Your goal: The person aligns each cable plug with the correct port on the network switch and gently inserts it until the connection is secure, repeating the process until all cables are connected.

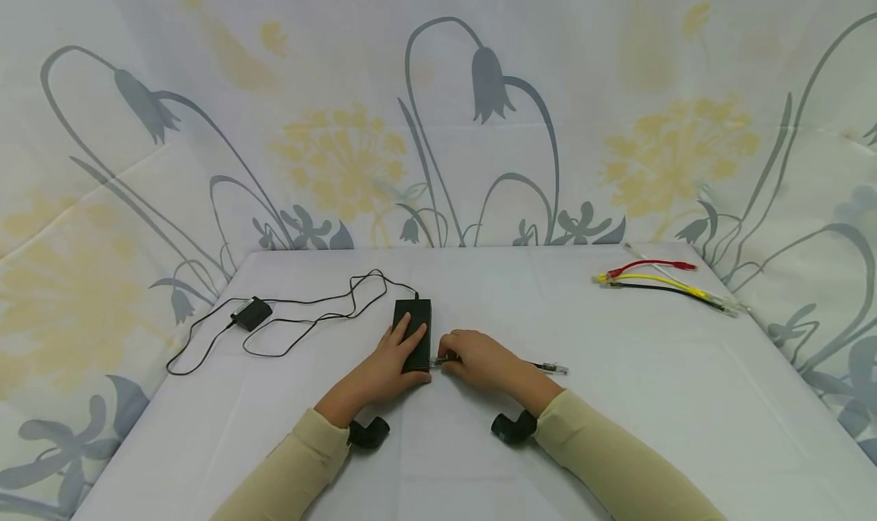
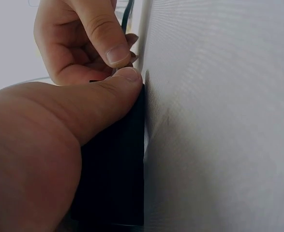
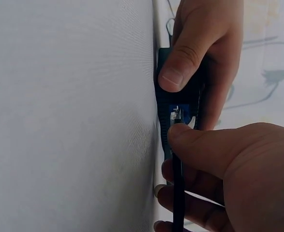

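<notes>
A small black box (image 1: 421, 313) with a thin cord at its far end lies on the table. My left hand (image 1: 389, 365) holds it, fingers spread over the top and thumb along the near end. Beside the box's right side, my right hand (image 1: 482, 359) pinches a short black network cable (image 3: 178, 193) just behind its clear plug (image 3: 174, 115). In the right wrist view that plug is at a blue port (image 3: 186, 114) in the box's side; how deep it sits I cannot tell. The cable's other clear plug (image 1: 553, 369) sticks out beyond the right wrist.
The cord (image 1: 352, 300) loops left across the white table (image 1: 617, 429) to a black power adapter (image 1: 251, 314). At the back right lie a red cable (image 1: 651, 263), a yellow cable (image 1: 651, 277), a black cable (image 1: 668, 289) and a white one. A patterned curtain (image 1: 438, 163) hangs behind.
</notes>
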Tool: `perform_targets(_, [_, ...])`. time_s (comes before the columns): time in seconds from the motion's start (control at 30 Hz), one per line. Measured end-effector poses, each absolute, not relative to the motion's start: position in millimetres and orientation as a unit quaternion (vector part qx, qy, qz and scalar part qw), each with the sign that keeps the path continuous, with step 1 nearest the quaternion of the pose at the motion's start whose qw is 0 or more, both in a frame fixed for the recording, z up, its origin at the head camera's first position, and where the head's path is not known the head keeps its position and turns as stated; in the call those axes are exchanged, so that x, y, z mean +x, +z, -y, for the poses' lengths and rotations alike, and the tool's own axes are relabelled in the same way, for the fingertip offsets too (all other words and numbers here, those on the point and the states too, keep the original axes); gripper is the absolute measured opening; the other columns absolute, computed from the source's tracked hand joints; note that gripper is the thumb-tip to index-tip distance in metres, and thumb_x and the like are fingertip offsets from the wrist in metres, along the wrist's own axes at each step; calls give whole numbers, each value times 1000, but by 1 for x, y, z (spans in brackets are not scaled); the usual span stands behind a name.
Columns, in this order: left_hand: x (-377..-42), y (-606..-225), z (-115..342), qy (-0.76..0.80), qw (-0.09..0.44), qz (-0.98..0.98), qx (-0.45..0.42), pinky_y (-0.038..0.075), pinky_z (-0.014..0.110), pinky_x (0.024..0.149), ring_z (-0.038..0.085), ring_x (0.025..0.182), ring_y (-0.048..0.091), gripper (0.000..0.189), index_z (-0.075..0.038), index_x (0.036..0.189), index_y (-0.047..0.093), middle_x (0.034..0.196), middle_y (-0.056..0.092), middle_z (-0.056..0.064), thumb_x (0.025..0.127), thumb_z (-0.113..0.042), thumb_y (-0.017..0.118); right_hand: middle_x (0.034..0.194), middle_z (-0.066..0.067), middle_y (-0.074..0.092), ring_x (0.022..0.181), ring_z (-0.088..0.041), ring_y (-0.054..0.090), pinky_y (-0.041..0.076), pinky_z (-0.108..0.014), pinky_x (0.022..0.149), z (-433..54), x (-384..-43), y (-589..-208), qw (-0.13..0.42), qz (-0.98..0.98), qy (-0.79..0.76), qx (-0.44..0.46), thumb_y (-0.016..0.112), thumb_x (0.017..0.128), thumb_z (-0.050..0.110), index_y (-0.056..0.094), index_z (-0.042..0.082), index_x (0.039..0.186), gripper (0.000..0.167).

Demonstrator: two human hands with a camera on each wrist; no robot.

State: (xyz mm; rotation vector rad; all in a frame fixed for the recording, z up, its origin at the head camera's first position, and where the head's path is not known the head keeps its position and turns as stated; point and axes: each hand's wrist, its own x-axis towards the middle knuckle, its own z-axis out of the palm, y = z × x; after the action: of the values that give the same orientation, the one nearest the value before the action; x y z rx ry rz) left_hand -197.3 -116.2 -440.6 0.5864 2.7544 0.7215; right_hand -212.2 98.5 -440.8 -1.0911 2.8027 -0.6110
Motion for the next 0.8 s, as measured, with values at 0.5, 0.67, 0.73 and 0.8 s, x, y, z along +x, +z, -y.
perform_targets(0.5, [-196, -440, 116, 249, 119, -941, 198, 29, 60, 111, 41, 150, 4, 82, -22, 156, 22, 165, 0, 9, 90, -45, 66, 92, 11, 65, 83, -5, 58, 49, -29, 77, -107, -220, -441, 46, -915, -233, -327, 59, 97, 36, 69, 21, 96, 18])
perform_targets(0.67, [-197, -442, 117, 249, 115, -940, 202, 29, 60, 111, 42, 149, 4, 82, -22, 156, 22, 165, 0, 10, 90, -46, 66, 91, 12, 65, 81, -4, 57, 48, -27, 76, -114, -225, -442, 40, -916, -236, -320, 60, 97, 33, 70, 23, 95, 14])
perform_targets(0.73, [-197, -443, 117, 247, 114, -941, 203, 29, 60, 111, 42, 149, 4, 83, -22, 156, 22, 165, 0, 9, 90, -47, 65, 91, 12, 65, 82, -4, 58, 48, -27, 76, -117, -227, -441, 41, -918, -238, -313, 60, 97, 32, 70, 23, 95, 13])
perform_targets(0.8, [-198, -443, 117, 245, 113, -941, 202, 29, 60, 112, 42, 149, 4, 82, -23, 156, 22, 165, -1, 9, 90, -47, 65, 92, 12, 65, 83, -4, 58, 49, -28, 77, -120, -228, -439, 44, -920, -242, -305, 60, 96, 32, 69, 23, 96, 13])
